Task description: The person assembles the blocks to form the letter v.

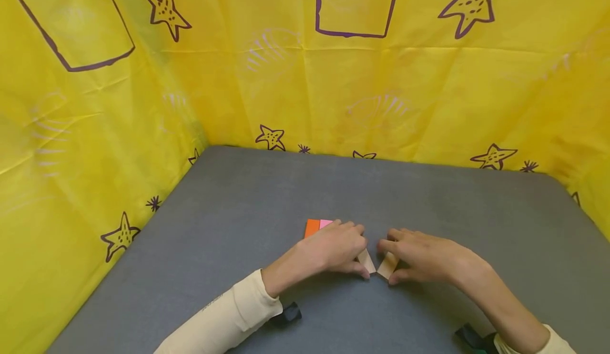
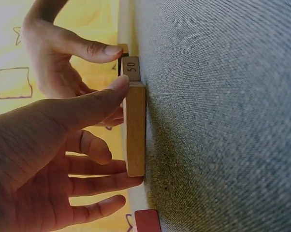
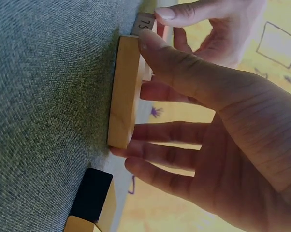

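Observation:
Near the middle of the dark grey tabletop, my left hand (image 1: 333,245) holds a light wooden block (image 1: 366,261) by its ends, thumb at the near end and fingertips at the far end. My right hand (image 1: 424,253) grips a second wooden block (image 1: 388,265) the same way. Both blocks lie flat, angled so their near corners meet or almost meet. In the left wrist view, the left-hand block (image 2: 135,130) stands before the other block's end, marked 50 (image 2: 131,67). The right wrist view shows the right-hand block (image 3: 123,92) and the left one's end, its number partly covered (image 3: 144,21).
Beyond my left hand lie an orange block (image 1: 312,228) and a pink block (image 1: 325,223), partly covered by the hand. A black block (image 3: 91,195) and an orange-yellow piece (image 3: 80,224) show in the right wrist view. Yellow patterned cloth (image 1: 333,89) encloses the grey table (image 1: 267,189).

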`<state>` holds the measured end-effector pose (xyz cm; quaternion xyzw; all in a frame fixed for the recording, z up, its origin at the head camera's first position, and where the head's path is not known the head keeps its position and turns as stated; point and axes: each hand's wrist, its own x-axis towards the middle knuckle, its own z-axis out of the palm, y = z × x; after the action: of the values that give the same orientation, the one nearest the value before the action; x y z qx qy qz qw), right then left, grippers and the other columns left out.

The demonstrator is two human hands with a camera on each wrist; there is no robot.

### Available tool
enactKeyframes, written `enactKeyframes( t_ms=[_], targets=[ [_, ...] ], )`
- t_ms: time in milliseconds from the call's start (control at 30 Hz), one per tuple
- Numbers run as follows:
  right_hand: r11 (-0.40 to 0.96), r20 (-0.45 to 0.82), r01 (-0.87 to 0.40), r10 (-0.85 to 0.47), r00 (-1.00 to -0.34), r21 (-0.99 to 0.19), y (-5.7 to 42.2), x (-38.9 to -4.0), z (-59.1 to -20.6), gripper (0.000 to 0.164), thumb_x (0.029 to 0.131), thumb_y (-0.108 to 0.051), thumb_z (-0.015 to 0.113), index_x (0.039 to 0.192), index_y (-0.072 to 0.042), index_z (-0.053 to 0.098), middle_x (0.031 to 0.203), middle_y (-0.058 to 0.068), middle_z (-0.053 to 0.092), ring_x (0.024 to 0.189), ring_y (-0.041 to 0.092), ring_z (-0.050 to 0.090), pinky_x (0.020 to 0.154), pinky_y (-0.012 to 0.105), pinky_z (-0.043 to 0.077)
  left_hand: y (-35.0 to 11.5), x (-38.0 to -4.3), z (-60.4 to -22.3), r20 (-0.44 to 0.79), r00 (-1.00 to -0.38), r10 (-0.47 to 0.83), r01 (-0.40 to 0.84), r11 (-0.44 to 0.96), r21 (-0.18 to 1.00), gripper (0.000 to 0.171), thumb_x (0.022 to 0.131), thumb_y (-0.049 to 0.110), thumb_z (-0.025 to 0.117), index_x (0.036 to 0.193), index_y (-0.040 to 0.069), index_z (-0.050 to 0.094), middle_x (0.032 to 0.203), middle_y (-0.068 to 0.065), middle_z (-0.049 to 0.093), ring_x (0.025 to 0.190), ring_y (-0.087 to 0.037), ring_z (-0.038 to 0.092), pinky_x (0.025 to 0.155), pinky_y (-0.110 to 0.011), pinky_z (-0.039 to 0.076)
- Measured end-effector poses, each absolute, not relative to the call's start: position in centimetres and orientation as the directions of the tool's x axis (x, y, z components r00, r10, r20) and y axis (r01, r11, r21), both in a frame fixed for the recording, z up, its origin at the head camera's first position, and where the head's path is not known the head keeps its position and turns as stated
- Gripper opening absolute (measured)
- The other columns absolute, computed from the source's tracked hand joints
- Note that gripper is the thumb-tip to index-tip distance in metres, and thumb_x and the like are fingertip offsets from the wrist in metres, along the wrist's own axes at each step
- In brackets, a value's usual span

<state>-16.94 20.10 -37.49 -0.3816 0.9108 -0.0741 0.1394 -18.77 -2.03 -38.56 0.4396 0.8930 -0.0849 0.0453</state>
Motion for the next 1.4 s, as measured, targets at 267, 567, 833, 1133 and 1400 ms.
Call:
enactKeyframes(
  t_ms=[267, 567, 833, 1133, 1400],
  targets=[
    [0.694, -0.192, -0.685, -0.719, -0.668, -0.220, 19.77, -16.93, -37.58, 0.031, 0.086, -0.040, 0.084, 0.102, -0.025, 0.063, 0.094, -0.010, 0.053, 0.084, 0.008, 0.050, 0.073, 0.029, 0.047, -2.02, -18.87, -38.61, -0.158, -0.605, 0.780, 0.795, 0.601, -0.083, 0.048, 0.090, 0.067, 0.070, 0.100, 0.020, 0.076, 0.095, 0.005, 0.062, 0.082, -0.011, 0.057, 0.074, -0.027, 0.046],
    [0.684, -0.177, -0.705, -0.730, -0.661, -0.189, 19.76, -16.92, -37.72, 0.031, 0.086, -0.041, 0.084, 0.103, -0.025, 0.064, 0.093, -0.011, 0.053, 0.082, 0.007, 0.049, 0.073, 0.030, 0.046, -1.98, -18.79, -38.72, -0.152, -0.604, 0.782, 0.797, 0.597, -0.094, 0.047, 0.090, 0.067, 0.069, 0.099, 0.021, 0.076, 0.095, 0.005, 0.063, 0.083, -0.011, 0.058, 0.074, -0.027, 0.047],
    [0.682, -0.170, -0.688, -0.730, -0.662, -0.246, 20.21, -16.78, -37.57, 0.038, 0.086, -0.047, 0.083, 0.112, -0.025, 0.064, 0.099, -0.012, 0.053, 0.085, 0.004, 0.051, 0.075, 0.027, 0.048, -2.39, -19.01, -38.21, -0.153, -0.621, 0.769, 0.783, 0.618, -0.074, 0.051, 0.089, 0.068, 0.070, 0.106, 0.020, 0.076, 0.098, 0.004, 0.064, 0.082, -0.011, 0.059, 0.077, -0.028, 0.049],
    [0.677, -0.171, -0.698, -0.735, -0.656, -0.233, 20.15, -16.73, -37.80, 0.036, 0.087, -0.044, 0.082, 0.111, -0.024, 0.063, 0.096, -0.011, 0.053, 0.084, 0.005, 0.051, 0.073, 0.027, 0.047, -2.18, -18.78, -38.54, -0.172, -0.609, 0.774, 0.791, 0.608, -0.067, 0.043, 0.089, 0.064, 0.073, 0.094, 0.021, 0.075, 0.093, 0.005, 0.062, 0.078, -0.009, 0.056, 0.074, -0.028, 0.047],
    [0.683, -0.186, -0.700, -0.731, -0.657, -0.210, 19.83, -16.79, -37.76, 0.033, 0.087, -0.040, 0.083, 0.109, -0.025, 0.064, 0.095, -0.011, 0.052, 0.084, 0.007, 0.049, 0.074, 0.029, 0.046, -2.05, -18.87, -38.71, -0.171, -0.610, 0.774, 0.791, 0.607, -0.076, 0.044, 0.089, 0.064, 0.073, 0.094, 0.021, 0.074, 0.092, 0.005, 0.061, 0.077, -0.009, 0.055, 0.073, -0.028, 0.046]
  ],
)
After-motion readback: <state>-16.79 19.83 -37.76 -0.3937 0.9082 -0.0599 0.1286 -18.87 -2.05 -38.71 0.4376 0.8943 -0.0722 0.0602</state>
